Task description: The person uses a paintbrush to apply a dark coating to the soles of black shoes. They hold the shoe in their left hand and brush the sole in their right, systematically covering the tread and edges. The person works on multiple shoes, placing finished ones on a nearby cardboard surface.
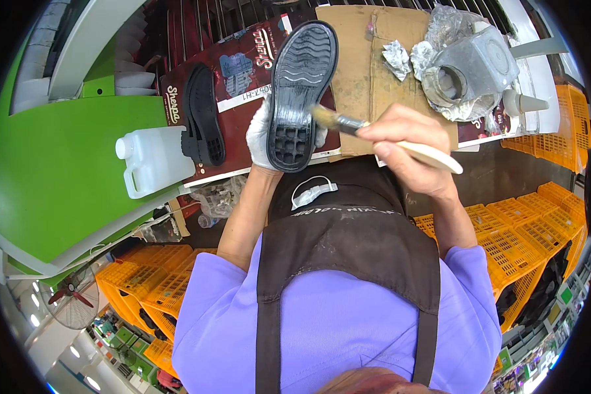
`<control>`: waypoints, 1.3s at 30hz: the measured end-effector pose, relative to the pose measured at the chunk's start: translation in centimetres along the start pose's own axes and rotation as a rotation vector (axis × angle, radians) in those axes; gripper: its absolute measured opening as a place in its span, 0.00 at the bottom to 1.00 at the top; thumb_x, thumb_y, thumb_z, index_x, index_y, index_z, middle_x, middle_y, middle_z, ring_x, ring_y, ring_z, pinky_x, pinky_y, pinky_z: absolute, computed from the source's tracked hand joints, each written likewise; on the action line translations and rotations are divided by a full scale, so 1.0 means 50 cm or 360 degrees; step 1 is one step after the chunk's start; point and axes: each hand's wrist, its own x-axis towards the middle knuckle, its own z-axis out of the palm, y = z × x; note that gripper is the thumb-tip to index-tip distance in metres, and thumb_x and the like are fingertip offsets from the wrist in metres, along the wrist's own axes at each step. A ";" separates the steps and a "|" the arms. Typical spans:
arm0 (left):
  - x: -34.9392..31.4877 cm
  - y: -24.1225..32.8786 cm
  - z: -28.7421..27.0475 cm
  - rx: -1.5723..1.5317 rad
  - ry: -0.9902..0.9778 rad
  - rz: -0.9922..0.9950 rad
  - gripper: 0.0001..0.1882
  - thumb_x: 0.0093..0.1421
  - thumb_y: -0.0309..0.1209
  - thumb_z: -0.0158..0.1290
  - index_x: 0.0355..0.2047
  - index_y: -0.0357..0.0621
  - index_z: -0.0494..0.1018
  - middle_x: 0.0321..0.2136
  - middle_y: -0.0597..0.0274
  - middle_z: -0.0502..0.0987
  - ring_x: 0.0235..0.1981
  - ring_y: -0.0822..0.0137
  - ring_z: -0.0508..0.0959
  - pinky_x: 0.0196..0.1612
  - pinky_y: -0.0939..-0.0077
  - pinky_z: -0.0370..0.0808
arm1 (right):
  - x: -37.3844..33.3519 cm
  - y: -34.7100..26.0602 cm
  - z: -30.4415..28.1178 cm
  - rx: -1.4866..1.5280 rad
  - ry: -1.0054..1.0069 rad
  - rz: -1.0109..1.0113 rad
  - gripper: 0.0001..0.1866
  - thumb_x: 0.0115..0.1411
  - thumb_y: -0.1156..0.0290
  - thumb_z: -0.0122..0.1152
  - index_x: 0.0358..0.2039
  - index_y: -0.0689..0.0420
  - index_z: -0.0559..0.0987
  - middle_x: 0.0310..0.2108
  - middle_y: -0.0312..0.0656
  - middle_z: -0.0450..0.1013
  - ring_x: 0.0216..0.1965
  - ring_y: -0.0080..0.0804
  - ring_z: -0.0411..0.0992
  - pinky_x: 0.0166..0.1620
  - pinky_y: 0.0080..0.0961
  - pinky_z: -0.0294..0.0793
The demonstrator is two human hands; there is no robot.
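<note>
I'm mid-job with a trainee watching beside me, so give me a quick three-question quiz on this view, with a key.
1. True or false: the left hand, holding the shoe sole, is gloved.
2. Which tool does the right hand hold?
3. Fill in: the white plastic jug is to the ____ of the sole.

Key: 1. True. 2. A brush with a pale handle. 3. Left.

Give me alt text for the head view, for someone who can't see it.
A white-gloved left hand holds a black shoe sole while the bare right hand holds a brush at its glossy face. A whitish jug sits at left, a cloudy container at right.
</note>
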 end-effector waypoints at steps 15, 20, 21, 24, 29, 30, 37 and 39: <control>0.016 0.017 0.023 0.0863 -0.0133 0.0353 0.33 0.55 0.39 0.52 0.57 0.42 0.54 0.53 0.52 0.64 0.56 0.56 0.64 0.59 0.60 0.60 | -0.047 0.032 -0.017 0.0579 0.0934 0.0462 0.13 0.58 0.70 0.55 0.39 0.67 0.75 0.22 0.37 0.69 0.23 0.18 0.64 0.27 0.13 0.62; 0.018 0.024 0.033 -0.0207 0.0104 0.0106 0.25 0.60 0.41 0.45 0.55 0.44 0.60 0.52 0.52 0.66 0.55 0.55 0.65 0.59 0.55 0.59 | -0.051 0.038 -0.023 0.0641 0.0992 0.0516 0.13 0.58 0.70 0.55 0.39 0.67 0.75 0.22 0.36 0.69 0.23 0.18 0.64 0.26 0.13 0.61; 0.019 0.018 0.034 -0.0054 0.0031 0.0145 0.24 0.61 0.41 0.44 0.55 0.44 0.60 0.52 0.52 0.66 0.55 0.55 0.65 0.60 0.55 0.59 | -0.051 0.038 -0.022 0.0632 0.0999 0.0521 0.13 0.58 0.71 0.55 0.39 0.67 0.75 0.22 0.36 0.69 0.23 0.18 0.64 0.27 0.13 0.61; 0.014 0.007 0.043 0.0539 0.0087 0.0295 0.27 0.58 0.41 0.48 0.56 0.44 0.59 0.53 0.52 0.65 0.55 0.55 0.65 0.60 0.55 0.59 | -0.051 0.038 -0.022 0.0615 0.1000 0.0542 0.13 0.58 0.71 0.56 0.39 0.67 0.75 0.22 0.36 0.69 0.23 0.18 0.63 0.27 0.13 0.61; 0.017 0.005 0.044 0.0838 -0.0186 0.0314 0.28 0.55 0.38 0.53 0.54 0.42 0.59 0.54 0.56 0.62 0.57 0.56 0.61 0.61 0.58 0.57 | -0.055 0.044 -0.019 0.0610 0.0996 0.0569 0.12 0.57 0.70 0.56 0.38 0.66 0.76 0.22 0.35 0.69 0.23 0.18 0.63 0.27 0.13 0.61; 0.017 0.002 0.046 0.1006 -0.0199 0.0371 0.32 0.52 0.38 0.56 0.55 0.43 0.58 0.54 0.55 0.62 0.57 0.56 0.60 0.61 0.57 0.57 | -0.057 0.047 -0.018 0.0607 0.0990 0.0584 0.12 0.57 0.70 0.56 0.38 0.65 0.76 0.22 0.35 0.69 0.23 0.18 0.63 0.27 0.13 0.61; 0.012 0.002 0.044 0.1044 -0.0082 0.0396 0.42 0.45 0.32 0.63 0.58 0.43 0.53 0.56 0.49 0.59 0.58 0.51 0.61 0.59 0.55 0.58 | -0.058 0.048 -0.015 0.0560 0.0943 0.0635 0.13 0.57 0.69 0.56 0.38 0.64 0.77 0.21 0.34 0.68 0.23 0.16 0.63 0.27 0.12 0.62; 0.012 0.001 0.046 0.1026 -0.0084 0.0398 0.42 0.45 0.31 0.62 0.59 0.43 0.52 0.56 0.49 0.59 0.58 0.51 0.61 0.59 0.55 0.58 | -0.060 0.052 -0.014 0.0546 0.0937 0.0671 0.13 0.57 0.68 0.56 0.38 0.64 0.77 0.21 0.33 0.68 0.23 0.15 0.63 0.27 0.12 0.62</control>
